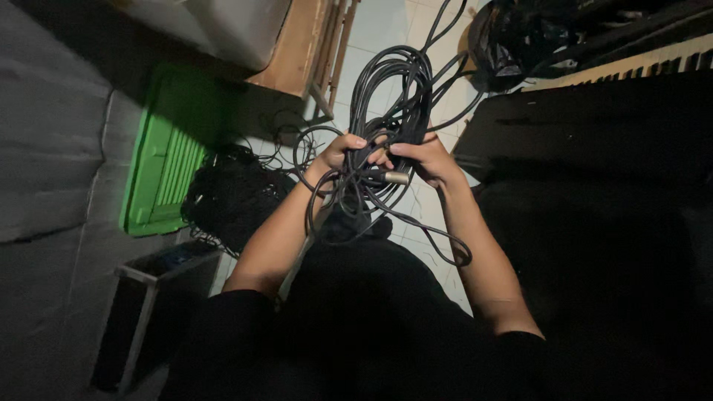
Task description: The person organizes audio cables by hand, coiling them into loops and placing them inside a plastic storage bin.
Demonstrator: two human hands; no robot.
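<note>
So we've got both hands wrapped around a big tangled bundle of dark cable, held up over our lap. Our left hand and right hand are both closed on the loops, with a silver plug poking out between them. A green crate sits off left, next to another black cable heap on the floor.

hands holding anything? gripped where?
Both. The left hand and right hand clutch a tangled bundle of dark cable at its gathered middle, near a metal connector; loops stick out above and hang below.
</note>
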